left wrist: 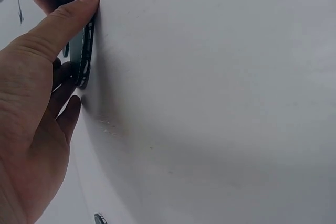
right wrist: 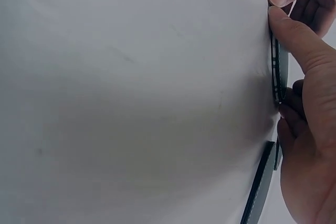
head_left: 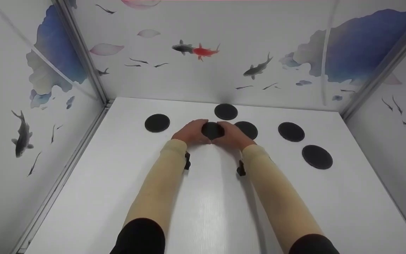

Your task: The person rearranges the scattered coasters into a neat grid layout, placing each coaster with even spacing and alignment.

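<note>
A round black coaster (head_left: pixel 213 131) with a stitched edge lies between both hands near the far middle of the white table. My left hand (head_left: pixel 191 132) grips its left side, thumb on the near edge and fingers around the far side. From the right, my right hand (head_left: pixel 234 135) holds it the same way, and the two thumb tips nearly meet. In the left wrist view the coaster (left wrist: pixel 85 59) shows edge-on, its rim looking layered; whether it is more than one piece I cannot tell. Beside the right hand lies another black coaster (head_left: pixel 247 129), partly covered by that hand.
More black coasters lie flat on the table (head_left: pixel 203 211): one at the left (head_left: pixel 157 123), one by the back wall (head_left: pixel 226 111), and two at the right, a farther coaster (head_left: pixel 291 132) and a nearer coaster (head_left: pixel 317 157). Fish-printed white panels (head_left: pixel 280 28) enclose the back and sides.
</note>
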The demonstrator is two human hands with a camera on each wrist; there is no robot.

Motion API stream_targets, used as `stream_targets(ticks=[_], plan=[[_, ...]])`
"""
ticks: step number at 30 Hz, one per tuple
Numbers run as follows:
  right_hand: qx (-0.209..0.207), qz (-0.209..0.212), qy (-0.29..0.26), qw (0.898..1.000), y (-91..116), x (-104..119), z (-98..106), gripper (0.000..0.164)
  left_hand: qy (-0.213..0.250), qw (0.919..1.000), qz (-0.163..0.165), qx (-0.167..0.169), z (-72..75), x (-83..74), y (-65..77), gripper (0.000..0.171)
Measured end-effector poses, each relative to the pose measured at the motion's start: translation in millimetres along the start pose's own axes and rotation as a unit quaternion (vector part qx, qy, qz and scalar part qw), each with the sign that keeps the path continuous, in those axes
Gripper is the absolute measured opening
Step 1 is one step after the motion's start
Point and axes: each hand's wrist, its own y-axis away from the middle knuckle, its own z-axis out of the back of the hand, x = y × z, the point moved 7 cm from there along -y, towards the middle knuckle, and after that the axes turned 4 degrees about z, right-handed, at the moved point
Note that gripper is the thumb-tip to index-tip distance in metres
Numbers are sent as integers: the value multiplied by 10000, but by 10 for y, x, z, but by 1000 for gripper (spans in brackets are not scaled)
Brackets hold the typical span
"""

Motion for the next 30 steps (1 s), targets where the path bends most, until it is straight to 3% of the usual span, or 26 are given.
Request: stream_targets(ticks=[12,21,30], plan=[[-79,168,-210,9996,9,-38,28,88,293,9994,-184,-51,10,14,-38,99],[-206,292,-448,9984,148,23,117,106,430,9983,-373,-109,84,-18,0,101],[-370,579,-652,9955,353,118,156,94,260,9963,-797,-192,140,-100,175,99]])
